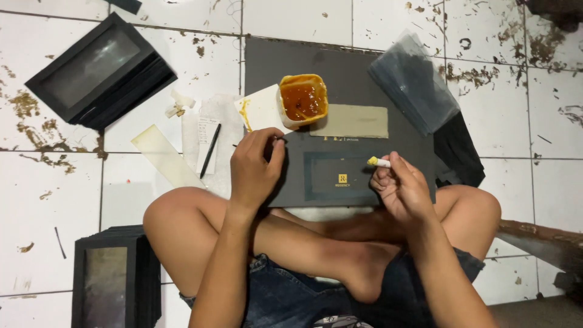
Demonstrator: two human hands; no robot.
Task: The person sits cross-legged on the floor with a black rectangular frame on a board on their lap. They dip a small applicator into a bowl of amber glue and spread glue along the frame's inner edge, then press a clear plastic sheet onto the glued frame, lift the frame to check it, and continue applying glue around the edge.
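Left hand (255, 167) presses fingers together on the dark flat box (340, 173)'s left edge — right hand (402, 187) pinches a yellow-tipped glue stick (379, 161); gluing seemingly just beginning

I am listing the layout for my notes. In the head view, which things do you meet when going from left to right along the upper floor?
Stack of black window lids → black pen → tub of orange-brown glue → grey card strip → stack of clear film sheets.

A stained white tile floor (152, 182) carries a dark board (340, 73), black window-box stacks (100, 70), and perhaps paper scraps (209, 121).
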